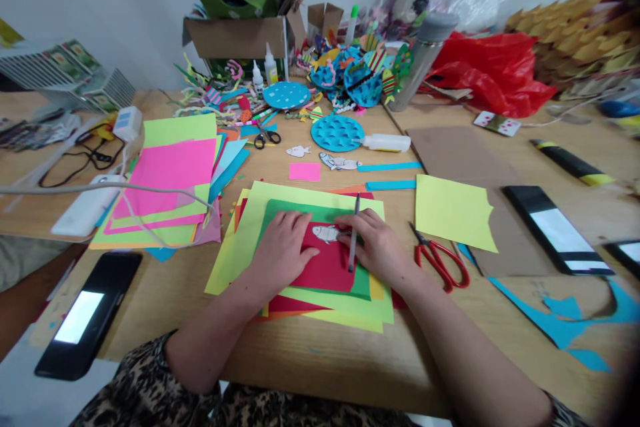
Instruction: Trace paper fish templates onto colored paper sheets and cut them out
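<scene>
A white paper fish cutout (324, 233) with drawn lines lies on a red sheet (325, 270), between my two hands. My left hand (283, 250) rests flat on the left side of that sheet, thumb apart from the fingers. In my right hand (376, 247) a grey pen (353, 243) is held between the fingers. The fingertips of this hand touch the paper by the fish's right end. Under the red sheet are a green sheet (280, 209) and a stack of yellow-green paper (227, 260) with other colours showing at its edges.
Red-handled scissors (443, 263) and a yellow sheet (453, 210) lie to the right, near a phone (557, 230). Ahead are black scissors (267, 138), a glue bottle (385, 142) and a scalloped blue disc (337, 132). Stacked coloured paper (167, 170) and another phone (90, 313) lie left.
</scene>
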A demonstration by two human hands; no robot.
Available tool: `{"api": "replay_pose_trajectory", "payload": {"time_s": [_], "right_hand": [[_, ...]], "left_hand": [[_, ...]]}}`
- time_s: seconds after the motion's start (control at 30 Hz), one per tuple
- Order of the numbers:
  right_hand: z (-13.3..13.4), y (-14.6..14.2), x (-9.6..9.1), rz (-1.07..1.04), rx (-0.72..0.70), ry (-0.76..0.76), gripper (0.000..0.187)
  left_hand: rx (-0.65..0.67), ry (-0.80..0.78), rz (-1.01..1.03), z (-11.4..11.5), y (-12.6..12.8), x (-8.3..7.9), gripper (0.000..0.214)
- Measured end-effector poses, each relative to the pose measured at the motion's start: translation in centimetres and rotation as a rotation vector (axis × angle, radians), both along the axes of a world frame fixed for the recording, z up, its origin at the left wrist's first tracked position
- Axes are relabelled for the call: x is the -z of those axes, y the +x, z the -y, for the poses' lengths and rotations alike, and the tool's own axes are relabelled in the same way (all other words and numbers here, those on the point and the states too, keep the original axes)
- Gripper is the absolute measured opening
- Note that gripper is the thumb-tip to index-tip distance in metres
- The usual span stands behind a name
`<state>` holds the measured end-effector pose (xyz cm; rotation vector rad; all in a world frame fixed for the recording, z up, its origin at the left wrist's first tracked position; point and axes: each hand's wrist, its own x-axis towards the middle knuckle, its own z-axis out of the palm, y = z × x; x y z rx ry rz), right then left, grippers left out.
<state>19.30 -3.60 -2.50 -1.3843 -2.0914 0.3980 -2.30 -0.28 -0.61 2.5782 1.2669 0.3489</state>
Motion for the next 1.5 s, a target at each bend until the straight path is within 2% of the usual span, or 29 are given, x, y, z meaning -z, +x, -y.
{"api": "replay_pose_trajectory", "payload": {"time_s": [0.4,0.77,1.1,1.3,1.5], "right_hand": [[0.0,-0.5,-0.1,-0.118,0.047,-0.152,0.02],[0.0,-0.5,-0.2,-0.114,0.052,-0.132,0.022],[0.0,-0.2,-0.4,-0.018,0.011,-0.1,0.018],[0.1,-0.2,-0.4,-0.02,0.0,-0.123,0.019],[0.0,-0.2,-0.1,-0.026,0.013,-0.136,0.018]], "left_hand": [[-0.03,-0.007,0.019,-0.4,0.0,0.0,0.046],[-0.059,-0.023,0.027,-1.0,-0.3,1.0,0.042],[-0.133,0.029,0.091,-1.5,-0.5,1.0,0.042],[-0.227,0.047,-0.022,-1.9,-1.0,0.8,0.037],[-0.248,-0.069,-0.092,-2.2,-1.0,0.4,0.03]]}}
